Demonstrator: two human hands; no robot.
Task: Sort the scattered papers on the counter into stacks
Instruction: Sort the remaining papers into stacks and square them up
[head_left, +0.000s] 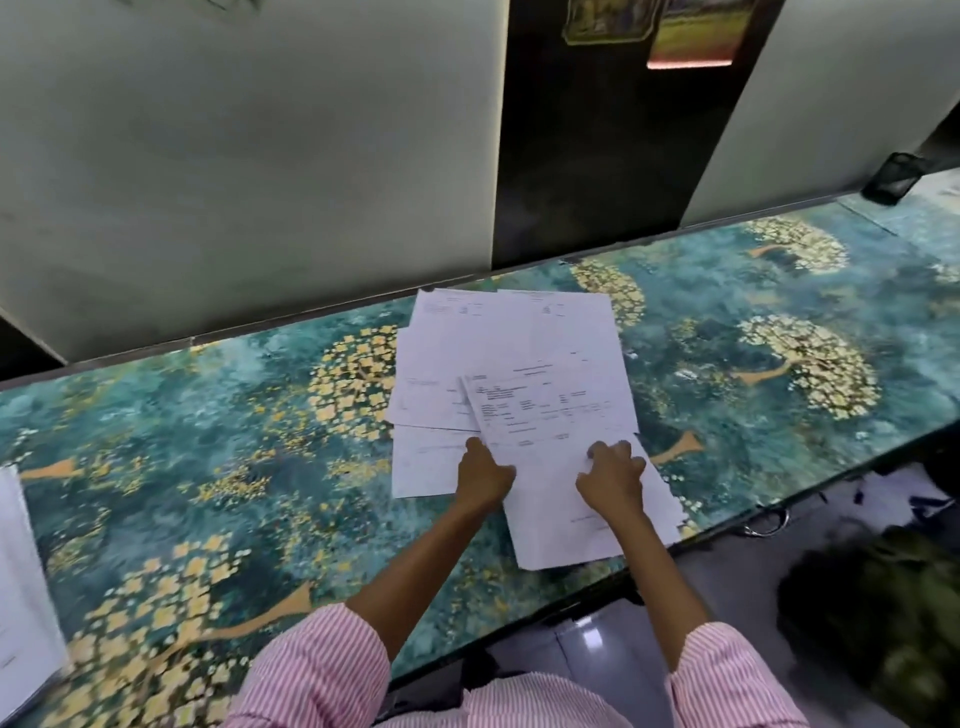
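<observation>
Several white printed papers (514, 343) lie overlapped in the middle of the teal counter (208, 467) with its gold tree pattern. The nearest printed sheet (550, 499) lies tilted on top, its lower edge over the counter's front edge. My left hand (483, 475) grips this sheet's left edge, fingers curled. My right hand (613, 475) presses down on the sheet's right part with bent fingers. Another sheet (423, 465) sticks out to the left beneath it. A further paper pile (21, 597) sits at the far left edge.
A grey partition wall (260, 182) and a dark panel (597, 156) stand behind the counter. A black object (896, 179) rests at the far right. Below the front edge on the right lie a dark green bundle (883, 613) and loose papers (898, 499).
</observation>
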